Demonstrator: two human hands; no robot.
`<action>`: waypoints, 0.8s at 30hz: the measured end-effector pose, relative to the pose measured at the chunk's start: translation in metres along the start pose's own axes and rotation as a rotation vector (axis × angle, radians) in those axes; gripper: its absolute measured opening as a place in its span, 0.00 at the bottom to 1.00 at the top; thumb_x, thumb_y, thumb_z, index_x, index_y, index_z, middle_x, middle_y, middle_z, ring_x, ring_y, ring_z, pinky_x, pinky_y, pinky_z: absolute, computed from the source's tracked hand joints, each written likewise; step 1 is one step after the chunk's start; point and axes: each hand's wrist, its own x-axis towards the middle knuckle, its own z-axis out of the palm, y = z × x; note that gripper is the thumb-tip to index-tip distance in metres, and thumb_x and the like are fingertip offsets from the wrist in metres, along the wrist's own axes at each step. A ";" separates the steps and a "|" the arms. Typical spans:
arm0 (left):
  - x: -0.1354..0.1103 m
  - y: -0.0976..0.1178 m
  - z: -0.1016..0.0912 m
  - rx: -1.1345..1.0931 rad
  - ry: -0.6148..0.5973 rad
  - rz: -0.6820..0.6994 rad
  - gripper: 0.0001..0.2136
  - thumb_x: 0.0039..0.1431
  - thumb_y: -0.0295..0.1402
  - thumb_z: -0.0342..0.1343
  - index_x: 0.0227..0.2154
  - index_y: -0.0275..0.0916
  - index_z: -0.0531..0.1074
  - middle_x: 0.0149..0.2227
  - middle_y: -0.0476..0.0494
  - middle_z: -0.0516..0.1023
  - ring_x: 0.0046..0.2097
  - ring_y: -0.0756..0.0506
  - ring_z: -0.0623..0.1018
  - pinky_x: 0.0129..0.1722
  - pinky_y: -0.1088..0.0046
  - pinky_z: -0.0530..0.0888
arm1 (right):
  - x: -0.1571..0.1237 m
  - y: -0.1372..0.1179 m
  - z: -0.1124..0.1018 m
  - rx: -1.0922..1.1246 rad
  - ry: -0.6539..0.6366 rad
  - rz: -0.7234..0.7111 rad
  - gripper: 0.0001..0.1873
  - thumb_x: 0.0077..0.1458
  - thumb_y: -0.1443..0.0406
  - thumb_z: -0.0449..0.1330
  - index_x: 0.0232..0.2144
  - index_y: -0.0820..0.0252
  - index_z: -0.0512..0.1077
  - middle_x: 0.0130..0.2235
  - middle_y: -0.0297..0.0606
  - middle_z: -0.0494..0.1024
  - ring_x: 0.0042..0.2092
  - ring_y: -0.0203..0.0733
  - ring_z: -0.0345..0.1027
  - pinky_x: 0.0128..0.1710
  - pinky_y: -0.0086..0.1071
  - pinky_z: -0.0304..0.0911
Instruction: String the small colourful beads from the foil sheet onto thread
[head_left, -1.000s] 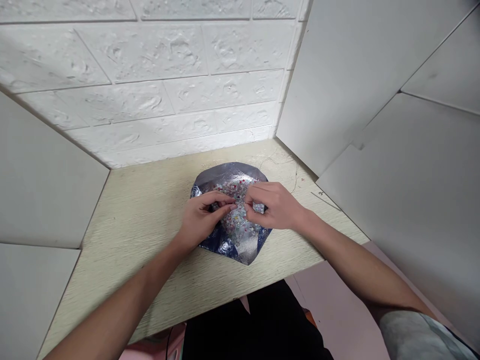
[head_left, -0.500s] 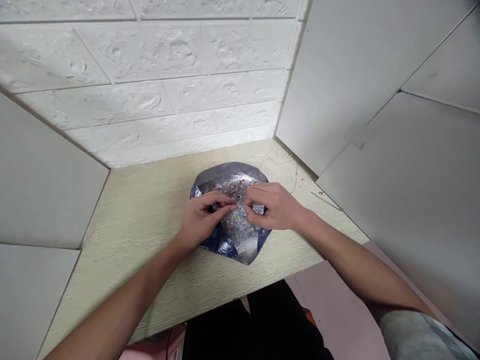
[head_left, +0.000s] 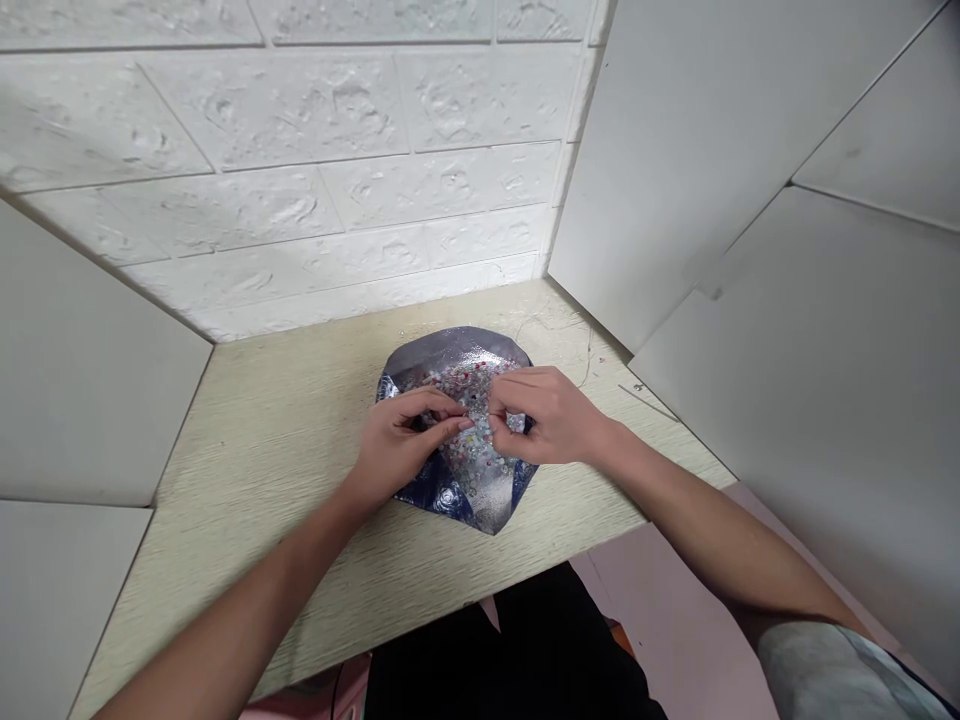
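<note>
Head view: one silver-and-blue sheet [head_left: 492,508], the landmark, lying on a pale wooden tabletop [head_left: 277,450]. On the sheet's middle: many small loose beads [head_left: 480,465], mostly clear and white, some red. Over the sheet's left part: left hand [head_left: 397,440], thumb and forefinger brought toward each other in a pinch; whether a bead sits between them cannot be told. Over the sheet's right part: right hand [head_left: 551,415], fingers curled, thumb and forefinger tips near each other; anything fine held there is too small to tell. Right of the sheet: a thin grey rod [head_left: 649,403]. Behind it: a white brick-patterned wall [head_left: 367,120]. Handling note, by judgement: fingertips best kept low above the beads, pinch light, wrists steady, so that dropped pieces land on the sheet.
</note>
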 end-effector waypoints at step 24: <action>0.001 0.001 -0.001 0.022 -0.065 0.015 0.02 0.51 0.31 0.65 0.29 0.40 0.79 0.30 0.45 0.79 0.33 0.47 0.76 0.34 0.71 0.72 | 0.000 0.000 0.001 -0.005 -0.091 0.027 0.06 0.53 0.68 0.51 0.24 0.57 0.62 0.23 0.27 0.66 0.25 0.30 0.55 0.27 0.27 0.55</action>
